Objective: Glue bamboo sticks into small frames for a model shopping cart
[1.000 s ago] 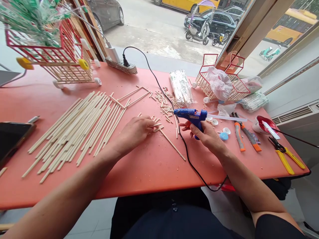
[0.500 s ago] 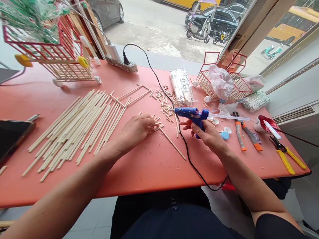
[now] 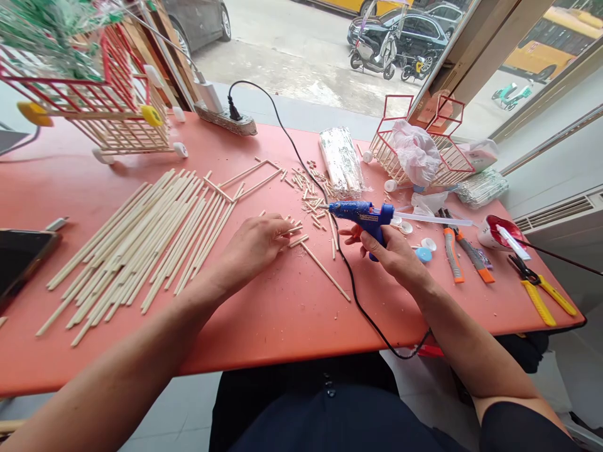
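Observation:
My right hand [image 3: 393, 251] is wrapped round the handle of a blue hot glue gun [image 3: 360, 213]. Its nozzle points left, and a long translucent glue stick [image 3: 433, 219] juts from its back end. To the left, my left hand [image 3: 261, 242] rests low over the table, its fingertips pinched on a short wooden stick [image 3: 294, 230]; part of the stick is hidden by the fingers. Just by those fingertips lies another short piece [image 3: 298, 241], meeting the upper end of a longer thin stick [image 3: 326, 271] that slants down to the right.
Many wooden sticks [image 3: 117, 251] lie left of my hand, beside a partly built stick frame [image 3: 249, 182]. Cut pieces [image 3: 308, 188] are scattered behind. The gun's black cord [image 3: 351, 276] crosses the table. Pliers [image 3: 464, 248], yellow-handled cutters [image 3: 541, 295] and a model cart [image 3: 419, 147] stand or lie right.
The view has shifted slightly. My left fingers have moved very little at the short stick, and the glue gun stays in my right hand in nearly the same place.

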Tool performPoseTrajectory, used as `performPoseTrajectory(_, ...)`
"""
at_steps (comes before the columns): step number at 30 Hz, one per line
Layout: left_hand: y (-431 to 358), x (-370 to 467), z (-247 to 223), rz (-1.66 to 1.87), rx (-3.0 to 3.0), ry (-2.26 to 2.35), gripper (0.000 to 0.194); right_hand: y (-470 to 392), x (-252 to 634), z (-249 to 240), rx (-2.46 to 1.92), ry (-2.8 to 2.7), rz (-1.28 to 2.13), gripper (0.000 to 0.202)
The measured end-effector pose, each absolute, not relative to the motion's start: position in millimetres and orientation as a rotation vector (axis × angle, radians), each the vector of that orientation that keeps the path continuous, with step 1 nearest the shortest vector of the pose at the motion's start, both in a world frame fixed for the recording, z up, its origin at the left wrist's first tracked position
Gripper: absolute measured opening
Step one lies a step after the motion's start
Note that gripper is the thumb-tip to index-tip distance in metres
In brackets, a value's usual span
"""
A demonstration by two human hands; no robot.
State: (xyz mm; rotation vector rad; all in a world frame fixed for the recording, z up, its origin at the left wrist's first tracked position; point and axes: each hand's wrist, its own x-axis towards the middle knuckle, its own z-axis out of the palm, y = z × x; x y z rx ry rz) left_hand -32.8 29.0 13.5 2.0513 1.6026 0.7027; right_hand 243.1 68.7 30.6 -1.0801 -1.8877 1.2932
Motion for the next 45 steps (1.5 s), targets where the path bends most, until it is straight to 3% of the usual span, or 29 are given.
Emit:
performPoseTrajectory(29,24.0,-14.4,11.8,0.222,2.276,1.96,0.016,71.6,245.1,24.4,-1.018,-1.87,1.266,0.039)
performPoseTrajectory(35,22.7,-17.0,10.5,0.547,2.145,1.925,0.02,71.0,245.4,25.7,-1.021,-1.866,1.253,0.039)
performPoseTrajectory(39,25.1,-22.1,12.2,0.839,1.811,1.599,0.023,70.4,245.9,27.2,-1.019,-1.849,1.266,0.04)
performPoseTrajectory(45,28.1,-29.3,11.1,0.883,1.427,1.423,0.038,66.9,245.0,33.4,-1.033,-1.849,1.268,0.046)
